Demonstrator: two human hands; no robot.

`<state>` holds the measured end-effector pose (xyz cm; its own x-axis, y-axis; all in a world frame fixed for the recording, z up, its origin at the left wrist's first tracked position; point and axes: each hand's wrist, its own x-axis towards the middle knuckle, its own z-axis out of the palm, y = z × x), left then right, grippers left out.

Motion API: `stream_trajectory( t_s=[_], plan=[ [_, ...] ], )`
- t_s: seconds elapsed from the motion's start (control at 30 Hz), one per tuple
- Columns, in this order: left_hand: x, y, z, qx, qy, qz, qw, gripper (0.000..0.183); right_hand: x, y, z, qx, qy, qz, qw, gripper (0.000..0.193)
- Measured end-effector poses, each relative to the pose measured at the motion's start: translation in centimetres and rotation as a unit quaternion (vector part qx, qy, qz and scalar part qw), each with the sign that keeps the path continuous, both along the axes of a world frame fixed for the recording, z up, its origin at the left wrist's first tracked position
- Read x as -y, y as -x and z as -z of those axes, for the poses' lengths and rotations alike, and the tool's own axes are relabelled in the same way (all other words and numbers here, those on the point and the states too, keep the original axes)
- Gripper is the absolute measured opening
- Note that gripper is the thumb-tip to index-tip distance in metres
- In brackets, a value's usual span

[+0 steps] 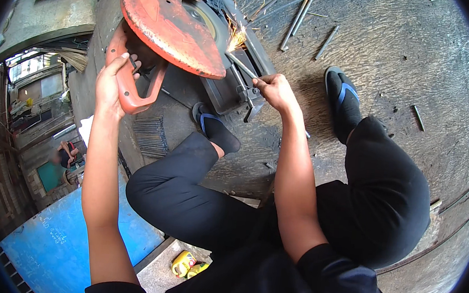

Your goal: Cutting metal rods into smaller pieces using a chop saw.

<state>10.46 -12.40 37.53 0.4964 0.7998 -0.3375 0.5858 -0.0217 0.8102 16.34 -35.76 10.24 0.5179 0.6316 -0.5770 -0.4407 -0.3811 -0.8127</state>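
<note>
An orange chop saw with a scuffed round blade guard (156, 19) stands on the floor in front of me. My left hand (112, 83) is wrapped round its orange loop handle (140, 103), fingers at the trigger. With my right hand (277, 93) I grip the near end of a thin metal rod (241, 65). The rod's far end lies at the cutting disc (204, 18), where orange sparks (235, 36) fly. Below the guard sits the dark saw base (222, 92) with its clamp. The guard hides part of the disc.
Loose cut rods (293, 26) and another short rod (326, 43) lie beyond the saw. A row of rods (152, 135) lies by my left foot. A blue sheet (53, 237) and a yellow container (182, 263) are at lower left. Another person (68, 154) is far left.
</note>
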Motion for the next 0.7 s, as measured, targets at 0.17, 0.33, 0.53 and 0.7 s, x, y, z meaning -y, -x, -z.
stream_trajectory(
  t_s=[0.17, 0.33, 0.53, 0.7],
  plan=[
    [0.0, 0.0, 0.0, 0.005, -0.005, -0.008, 1.0, 0.042, -0.2, 0.2, -0.5, 0.017, 0.005, 0.005, 1.0, 0.032],
    [0.0, -0.1, 0.0, 0.005, -0.008, -0.004, 1.0, 0.039, -0.5, 0.7, -0.5, 0.027, 0.009, 0.02, 0.999, 0.031],
    [0.0, 0.1, 0.0, 0.006, -0.009, -0.007, 1.0, 0.038, -0.7, 0.9, -1.2, 0.076, 0.013, 0.012, 0.997, 0.031],
    [0.1, -0.1, 0.2, 0.028, 0.003, -0.014, 1.0, 0.038, -0.7, 1.0, 0.7, -0.021, -0.008, 0.052, 0.998, 0.031]
  ],
)
